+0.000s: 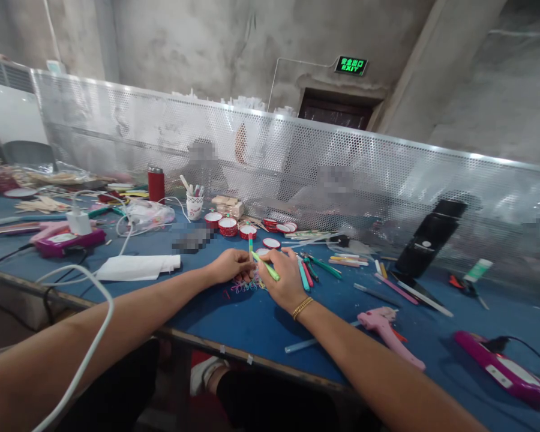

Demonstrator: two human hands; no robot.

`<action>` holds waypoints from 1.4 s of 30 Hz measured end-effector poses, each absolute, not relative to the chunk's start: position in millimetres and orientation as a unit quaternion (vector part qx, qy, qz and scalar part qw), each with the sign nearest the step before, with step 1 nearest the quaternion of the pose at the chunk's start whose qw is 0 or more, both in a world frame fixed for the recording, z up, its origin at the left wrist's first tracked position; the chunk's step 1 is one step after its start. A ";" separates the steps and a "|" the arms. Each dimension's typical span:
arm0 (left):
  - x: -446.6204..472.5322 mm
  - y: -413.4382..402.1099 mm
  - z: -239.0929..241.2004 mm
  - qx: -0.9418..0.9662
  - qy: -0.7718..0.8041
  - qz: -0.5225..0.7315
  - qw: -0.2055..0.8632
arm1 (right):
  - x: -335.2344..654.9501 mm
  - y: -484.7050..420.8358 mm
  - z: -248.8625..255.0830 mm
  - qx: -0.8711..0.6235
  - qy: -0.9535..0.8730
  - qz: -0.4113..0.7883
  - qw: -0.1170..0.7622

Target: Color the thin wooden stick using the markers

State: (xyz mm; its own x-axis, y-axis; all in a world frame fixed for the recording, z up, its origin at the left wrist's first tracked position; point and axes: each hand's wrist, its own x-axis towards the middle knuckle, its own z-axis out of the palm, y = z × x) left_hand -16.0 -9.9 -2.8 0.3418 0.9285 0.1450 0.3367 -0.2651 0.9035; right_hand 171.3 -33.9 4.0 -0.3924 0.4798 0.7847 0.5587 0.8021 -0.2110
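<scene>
My left hand (230, 264) is closed in a pinch on a thin upright stick (251, 246) with coloured bands, held just above a small heap of coloured rubber bands (245, 284) on the blue table (252, 324). My right hand (284, 279), with a gold bracelet at the wrist, grips a green stick (266, 266) that slants toward the left hand. The two hands nearly touch. Several more coloured sticks (317, 267) lie on the table just right of my right hand.
Red-rimmed round tape rolls (227, 225) sit behind the hands. A pink glue gun (387, 330) lies at right, a black bottle (429, 239) behind it. A red flask (156, 184), a white cup (194, 206), a folded white cloth (137, 267) and white cables (94, 312) are at left. A perforated metal screen (297, 162) backs the table.
</scene>
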 end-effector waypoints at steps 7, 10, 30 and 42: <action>-17.0 -8.6 -4.5 0.712 0.449 0.359 0.402 | 171.2 -32.0 1.5 -0.313 -0.834 -0.042 0.453; -17.8 -7.2 -6.0 0.715 0.448 0.355 0.402 | 170.8 -31.5 1.0 -0.316 -0.834 -0.041 0.450; -16.1 -9.7 -3.6 0.714 0.450 0.360 0.398 | 171.1 -33.8 3.6 -0.332 -0.835 -0.065 0.433; -16.9 -9.6 -3.0 0.701 0.461 0.359 0.408 | 172.1 -33.1 4.5 -0.361 -0.818 -0.054 0.445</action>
